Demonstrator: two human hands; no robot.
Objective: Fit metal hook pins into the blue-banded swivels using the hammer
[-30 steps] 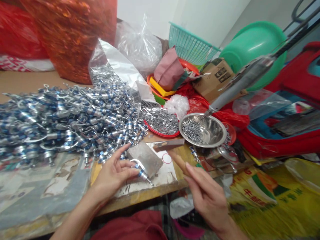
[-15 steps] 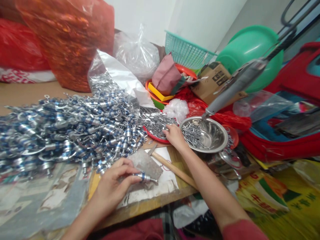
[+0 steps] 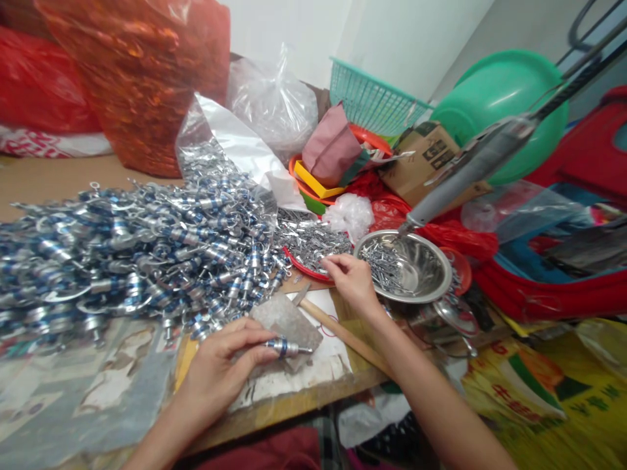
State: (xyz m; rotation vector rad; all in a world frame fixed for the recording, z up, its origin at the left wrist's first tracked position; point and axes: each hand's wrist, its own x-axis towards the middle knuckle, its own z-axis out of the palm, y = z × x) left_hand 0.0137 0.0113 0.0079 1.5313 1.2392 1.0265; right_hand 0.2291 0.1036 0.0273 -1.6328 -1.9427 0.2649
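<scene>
My left hand pinches a silver and blue cylindrical metal fitting between thumb and fingers; its thin tip points right, above a flat grey metal block. My right hand is at the front rim of a red tray of small metal pieces. Its thumb and index finger are pressed together; whatever lies between them is too small to make out. Beneath my right wrist a hammer with a wooden handle lies on the table. A large heap of similar blue and silver fittings spreads out on the left.
Just right of the tray stands a steel bowl with metal pins in it. A grey-handled tool slants above the bowl. Behind are a plastic bag, a cardboard box and a green basin. The table's front edge runs below my hands.
My right hand has drawn back slightly from the metal pieces toward the tray's front rim. My left hand still grips the fitting, and the whole view has shifted a little.
</scene>
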